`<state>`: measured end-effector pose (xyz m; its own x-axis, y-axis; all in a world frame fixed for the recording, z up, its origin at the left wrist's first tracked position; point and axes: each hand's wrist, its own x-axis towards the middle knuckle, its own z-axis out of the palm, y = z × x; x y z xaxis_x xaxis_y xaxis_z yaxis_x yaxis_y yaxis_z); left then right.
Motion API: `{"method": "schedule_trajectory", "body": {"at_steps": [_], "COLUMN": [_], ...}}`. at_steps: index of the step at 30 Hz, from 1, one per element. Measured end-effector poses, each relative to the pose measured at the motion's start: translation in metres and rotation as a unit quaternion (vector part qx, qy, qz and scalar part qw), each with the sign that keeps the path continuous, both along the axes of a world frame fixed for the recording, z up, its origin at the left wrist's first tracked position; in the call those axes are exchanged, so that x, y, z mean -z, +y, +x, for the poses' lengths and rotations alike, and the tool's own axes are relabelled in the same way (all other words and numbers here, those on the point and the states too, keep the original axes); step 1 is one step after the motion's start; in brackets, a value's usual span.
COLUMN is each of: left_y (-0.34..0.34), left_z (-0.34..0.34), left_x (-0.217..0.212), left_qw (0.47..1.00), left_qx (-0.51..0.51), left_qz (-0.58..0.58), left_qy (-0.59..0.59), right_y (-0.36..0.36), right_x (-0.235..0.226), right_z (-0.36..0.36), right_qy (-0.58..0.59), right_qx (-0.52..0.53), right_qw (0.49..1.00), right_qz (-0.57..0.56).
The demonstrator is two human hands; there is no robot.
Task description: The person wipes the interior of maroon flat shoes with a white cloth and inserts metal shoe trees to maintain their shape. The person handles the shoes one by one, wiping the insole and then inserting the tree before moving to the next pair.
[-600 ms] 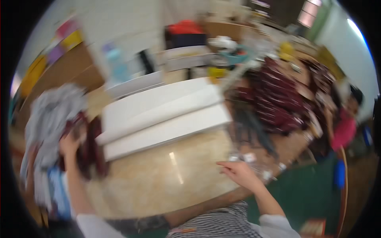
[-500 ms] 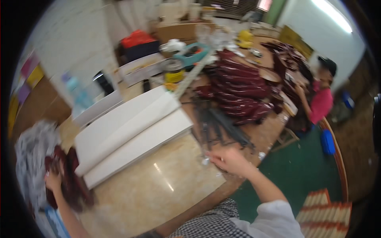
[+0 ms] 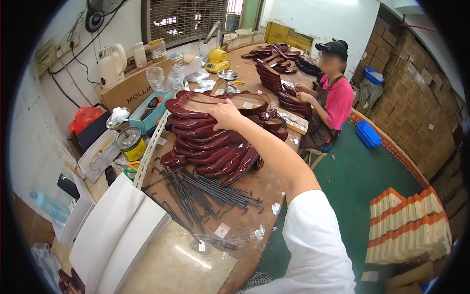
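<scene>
My right hand (image 3: 226,115) reaches far across the workbench and grips the edge of the top shoe (image 3: 188,109) on a tall stack. These are glossy maroon flat shoes with tan insoles and a small bow at the toe. The rest of the stack (image 3: 210,149) lies under it, shoes nested one on another. In front of the stack are many thin black metal rods (image 3: 220,191) with bent ends. A small white tag (image 3: 222,231) lies near them. More maroon shoes (image 3: 71,282) show at the lower left rim. My left hand is out of view.
A pad of white sheets (image 3: 122,230) lies left of the rods. A slotted metal strip (image 3: 151,149) runs beside a tin (image 3: 130,142) and a teal basket (image 3: 149,113). Across the bench a person in pink (image 3: 338,98) handles shoes. Stacked bundles (image 3: 406,225) stand on the green floor.
My view has swung to the right and up. My right hand has gone from the bench edge near the rods to the top of the shoe stack. My left hand has left the view.
</scene>
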<state>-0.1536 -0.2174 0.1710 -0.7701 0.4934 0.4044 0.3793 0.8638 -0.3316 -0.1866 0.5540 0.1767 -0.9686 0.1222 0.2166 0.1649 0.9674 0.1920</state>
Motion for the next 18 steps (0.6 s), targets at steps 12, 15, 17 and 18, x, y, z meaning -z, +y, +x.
{"method": "schedule_trajectory", "body": {"at_steps": [12,15,17,18], "left_y": [0.268,0.262,0.236,0.204], "left_z": [0.069,0.092,0.117,0.122], "left_x": [0.063,0.124,0.131,0.139], "left_qw": [0.644,0.418,0.39,0.439], "left_qx": [0.229,0.198,0.08,0.026], "left_qz": [0.633,0.811,0.843,0.818], "left_qy": [-0.363,-0.36,-0.363,-0.37], "right_y": [-0.242,-0.32,-0.352,-0.365], "right_x": [-0.032,0.013,0.035,0.04], "right_z": [0.089,0.141,0.155,0.16], "right_qy": [0.154,0.029,0.03,0.027], "right_qx": [-0.24,-0.313,-0.314,-0.294], "right_qw": [0.924,0.86,0.813,0.8], "right_qz": [-0.255,-0.402,-0.49,-0.523]}}
